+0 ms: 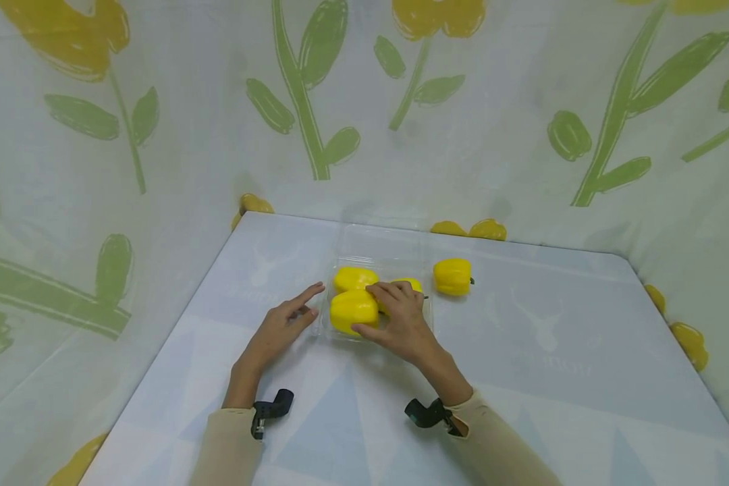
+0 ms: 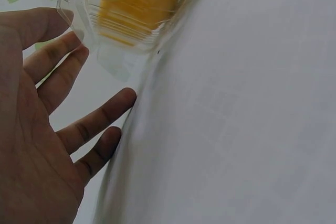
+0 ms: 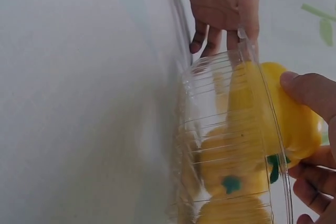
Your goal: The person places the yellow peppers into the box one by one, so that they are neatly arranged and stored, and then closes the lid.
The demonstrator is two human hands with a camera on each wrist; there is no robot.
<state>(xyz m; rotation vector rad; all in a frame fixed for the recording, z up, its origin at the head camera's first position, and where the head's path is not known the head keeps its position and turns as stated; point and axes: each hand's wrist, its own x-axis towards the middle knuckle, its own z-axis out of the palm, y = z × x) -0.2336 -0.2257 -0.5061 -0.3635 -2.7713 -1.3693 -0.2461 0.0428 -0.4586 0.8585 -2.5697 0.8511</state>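
Observation:
A clear plastic clamshell container (image 1: 379, 244) has its lid folded back, away from me. My right hand (image 1: 403, 322) holds a yellow bell pepper (image 1: 354, 312) by thumb and fingers at the front left of the container. In the right wrist view, this pepper (image 3: 286, 111) sticks up above the rim. Behind it in the container lies another yellow pepper (image 1: 355, 277), and a third (image 1: 408, 283) is partly hidden by my right hand. My left hand (image 1: 276, 331) is at the container's left side, fingers extended, fingertips at the clear wall (image 2: 118, 32).
One more yellow pepper (image 1: 452, 277) lies on the table (image 1: 541, 324) just right of the container, its stem pointing right. Behind and beside the table hangs a flower-patterned cloth (image 1: 498, 155). Each wrist carries a small black camera (image 1: 425, 413).

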